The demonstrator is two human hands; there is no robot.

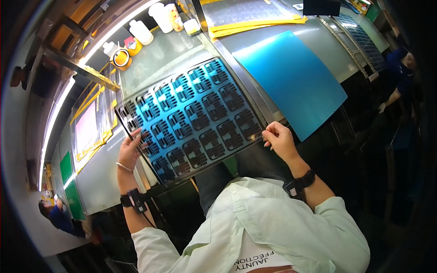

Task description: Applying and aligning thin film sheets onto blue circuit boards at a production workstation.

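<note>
A clear sheet [196, 110] printed with rows of black patterns lies slanted in front of me, blue light reflecting off it. Its near edge reaches past the bench toward my lap. My left hand [130, 148] grips its left edge, fingers closed. At the near right corner, my right hand [278, 138] pinches the sheet between thumb and fingers. Just right of that hand, a plain blue sheet [296, 82] rests on the neighbouring bench, its near corner hanging over the edge.
White bottles [141, 32], a white tub [160, 17] and an orange cup [121, 58] stand at the back of the bench. Yellow-edged frames [255, 20] lie at the far right, others [93, 123] at left. People in blue work at the left [63, 216] and right [400, 68].
</note>
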